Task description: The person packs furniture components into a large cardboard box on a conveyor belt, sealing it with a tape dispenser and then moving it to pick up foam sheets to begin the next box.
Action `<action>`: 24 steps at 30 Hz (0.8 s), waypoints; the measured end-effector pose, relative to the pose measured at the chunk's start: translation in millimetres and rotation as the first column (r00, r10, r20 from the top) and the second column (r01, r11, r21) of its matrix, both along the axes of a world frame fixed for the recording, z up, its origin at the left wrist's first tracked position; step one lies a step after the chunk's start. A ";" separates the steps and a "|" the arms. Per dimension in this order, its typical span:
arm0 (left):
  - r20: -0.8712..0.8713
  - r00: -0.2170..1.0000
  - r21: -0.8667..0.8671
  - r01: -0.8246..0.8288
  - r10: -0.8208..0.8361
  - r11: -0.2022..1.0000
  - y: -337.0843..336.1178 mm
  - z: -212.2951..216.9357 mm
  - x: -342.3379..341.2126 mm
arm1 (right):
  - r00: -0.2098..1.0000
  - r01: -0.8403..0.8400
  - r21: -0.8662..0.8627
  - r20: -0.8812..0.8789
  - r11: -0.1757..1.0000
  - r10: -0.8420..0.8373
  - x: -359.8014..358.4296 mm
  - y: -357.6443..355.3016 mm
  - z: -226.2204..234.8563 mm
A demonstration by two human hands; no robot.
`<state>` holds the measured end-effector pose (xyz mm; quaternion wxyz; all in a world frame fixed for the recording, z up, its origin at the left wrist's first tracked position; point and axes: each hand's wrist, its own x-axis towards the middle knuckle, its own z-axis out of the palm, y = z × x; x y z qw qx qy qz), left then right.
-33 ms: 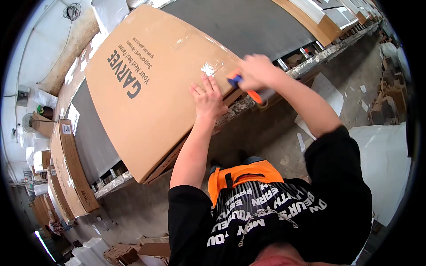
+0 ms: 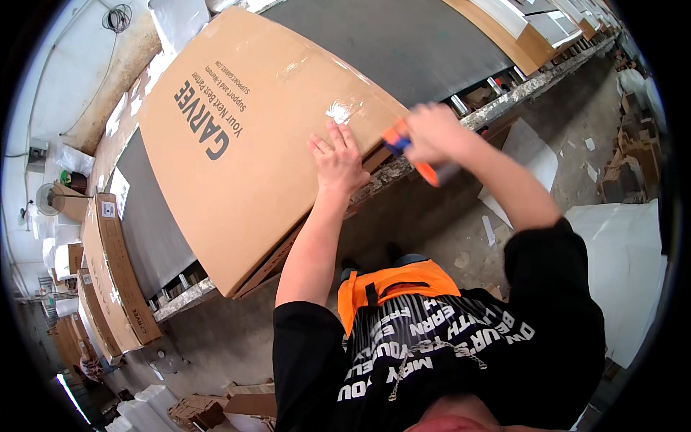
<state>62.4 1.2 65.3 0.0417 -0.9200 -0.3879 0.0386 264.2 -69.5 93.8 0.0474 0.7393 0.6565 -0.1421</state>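
We've got our left hand (image 2: pixel 338 162) spread flat on the big cardboard box (image 2: pixel 252 144) at the bench's near edge, right hand (image 2: pixel 432 133) gripping the orange tape dispenser (image 2: pixel 410 155) at its corner, clear tape already across the top, this end seemingly unfinished.

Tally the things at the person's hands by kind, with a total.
Large flat cardboard box under the left hand: 1
Orange tape dispenser in the right hand: 1
Hands: 2
Total: 4
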 end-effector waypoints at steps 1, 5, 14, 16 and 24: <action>-0.012 0.999 -0.003 -0.030 0.030 1.000 2.2 2.1 -6.1 | 0.998 -0.028 -0.086 -0.053 0.996 0.023 -20.7 -21.0 23.2; -0.009 1.000 0.011 -0.021 0.021 1.000 -6.9 -3.2 -10.0 | 0.999 -0.043 -0.052 -0.012 0.998 0.042 -60.9 -21.1 50.2; 0.016 0.999 0.036 0.031 -0.031 0.999 0.6 -4.8 -5.9 | 0.986 0.168 0.156 -0.028 0.973 -0.165 -69.5 -65.5 -90.7; 0.017 0.999 0.023 0.028 -0.029 0.999 -0.2 -5.7 -29.0 | 0.957 0.276 0.174 -0.143 0.945 -0.253 -90.8 -97.3 -107.7; -0.015 0.990 0.072 0.141 -0.141 0.987 -52.7 33.8 -298.3 | 0.880 0.403 0.300 -0.386 0.865 -0.276 -206.5 -166.2 3.7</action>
